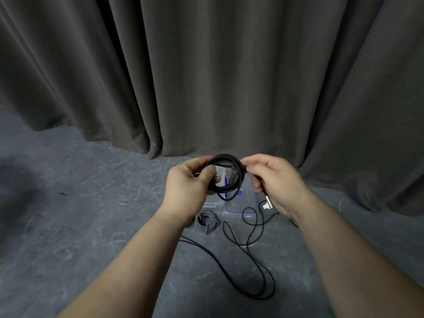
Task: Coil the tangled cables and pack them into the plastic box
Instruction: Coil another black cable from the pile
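Note:
A black cable coil (226, 158) is held up in front of me, several loops wide. My left hand (187, 183) grips its left side with thumb and fingers curled round the loops. My right hand (276, 182) pinches the coil's right side and holds the cable end, whose metal plug (269, 201) sticks out below the palm. Under the hands the clear plastic box (241, 206) lies on the floor, partly hidden. A coiled grey cable (206, 221) rests beside it. A loose black cable (250, 260) trails in loops across the floor.
The floor (91, 214) is dark grey stone. A heavy grey curtain (206, 76) hangs close behind the box and fills the back. A small white plug (266, 206) lies near the box's right edge.

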Demonstrator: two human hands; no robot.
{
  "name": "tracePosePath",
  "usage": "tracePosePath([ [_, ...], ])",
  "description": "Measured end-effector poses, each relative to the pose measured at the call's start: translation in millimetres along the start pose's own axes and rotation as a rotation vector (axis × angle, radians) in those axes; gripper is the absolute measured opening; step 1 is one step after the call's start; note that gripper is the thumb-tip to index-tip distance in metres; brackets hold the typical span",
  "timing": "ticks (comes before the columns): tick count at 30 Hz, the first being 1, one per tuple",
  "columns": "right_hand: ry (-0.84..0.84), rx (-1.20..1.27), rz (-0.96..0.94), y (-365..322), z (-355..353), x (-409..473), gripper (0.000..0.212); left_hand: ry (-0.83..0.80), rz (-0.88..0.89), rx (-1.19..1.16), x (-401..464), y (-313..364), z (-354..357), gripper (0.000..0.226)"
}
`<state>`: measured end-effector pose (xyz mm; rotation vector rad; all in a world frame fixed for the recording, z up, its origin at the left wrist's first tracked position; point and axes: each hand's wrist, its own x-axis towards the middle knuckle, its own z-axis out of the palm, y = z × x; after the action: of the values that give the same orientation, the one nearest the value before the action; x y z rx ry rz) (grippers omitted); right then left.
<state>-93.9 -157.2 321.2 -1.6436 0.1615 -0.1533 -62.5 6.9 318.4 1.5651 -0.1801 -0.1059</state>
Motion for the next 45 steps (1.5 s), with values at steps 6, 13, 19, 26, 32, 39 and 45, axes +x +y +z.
tracePosePath([
  [6, 0.093, -0.643, -0.113, 11, -12, 4, 0.017, -0.035, 0.014, -0.068, 0, 1, 2, 0.019],
  [13, 0.22, -0.16, 0.02, 7, -8, 9, 0.019, -0.041, 0.08, 0.106, 1, -6, 5, 0.023],
  [19, 0.138, 0.331, 0.221, 2, 0, 7, 0.011, -0.007, 0.143, 0.282, 1, -14, 6, 0.025],
  [26, 0.018, 0.34, 0.353, 8, -1, 4, 0.017, -0.009, 0.131, 0.253, 1, -15, 7, 0.023],
  [32, 0.012, 0.317, 0.38, 4, -1, 4, 0.017, 0.022, 0.152, 0.315, 2, -18, 7, 0.024],
  [39, -0.237, 0.223, 0.268, -7, -3, -8, 0.025, 0.113, 0.196, 0.398, 5, -22, 6, 0.028],
  [45, 0.021, -0.297, -0.059, 4, 24, -7, 0.056, 0.119, 0.188, 0.376, 2, -21, 8, 0.026],
])
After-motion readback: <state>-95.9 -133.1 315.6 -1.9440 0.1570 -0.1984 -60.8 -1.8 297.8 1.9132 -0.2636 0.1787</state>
